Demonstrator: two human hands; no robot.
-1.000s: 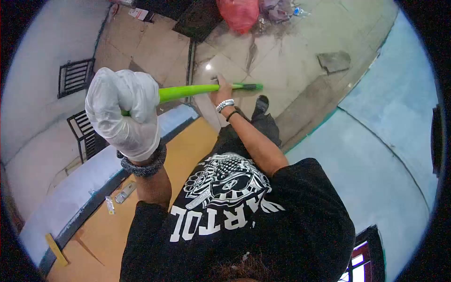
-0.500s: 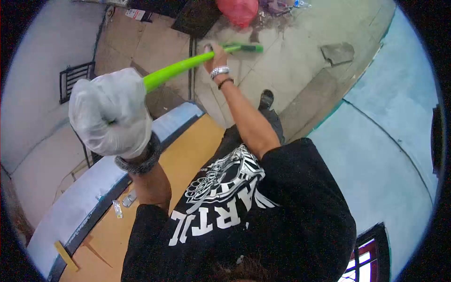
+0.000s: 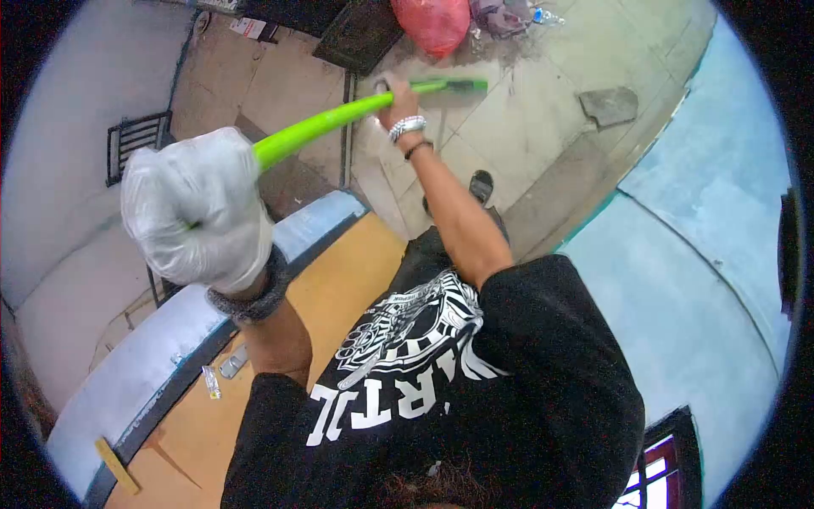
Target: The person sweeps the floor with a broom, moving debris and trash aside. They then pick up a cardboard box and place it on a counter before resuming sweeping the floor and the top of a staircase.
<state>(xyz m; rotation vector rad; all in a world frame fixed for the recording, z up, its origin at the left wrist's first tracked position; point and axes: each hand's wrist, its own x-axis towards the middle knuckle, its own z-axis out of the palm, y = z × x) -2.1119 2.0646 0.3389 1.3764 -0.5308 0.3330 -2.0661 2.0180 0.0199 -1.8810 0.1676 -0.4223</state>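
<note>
A bright green long-handled broom [image 3: 326, 125] slants across the upper middle. My left hand [image 3: 199, 212], in a white plastic glove, is wrapped round its upper end, with a dark band at the wrist. Lower on the handle, my right hand [image 3: 400, 103] grips it with bare fingers; a silver bracelet and a dark one circle that wrist. The green broom head [image 3: 468, 85] is low over the tiled floor [image 3: 543, 136], a little blurred; whether it touches the floor I cannot tell.
A red plastic bag [image 3: 432, 21] lies beside crumpled litter [image 3: 504, 17]. Near it is a dark mat [image 3: 360, 36]. A broken slab [image 3: 609, 106] rests by the pale blue wall [image 3: 678, 271]. An orange ledge [image 3: 339, 263] runs close under my left arm, holding a lighter-coloured wood strip [image 3: 117, 465].
My right hand and the broom head have moved slightly right. More of my feet shows below the broom. My left hand has shifted slightly left, still round the handle.
</note>
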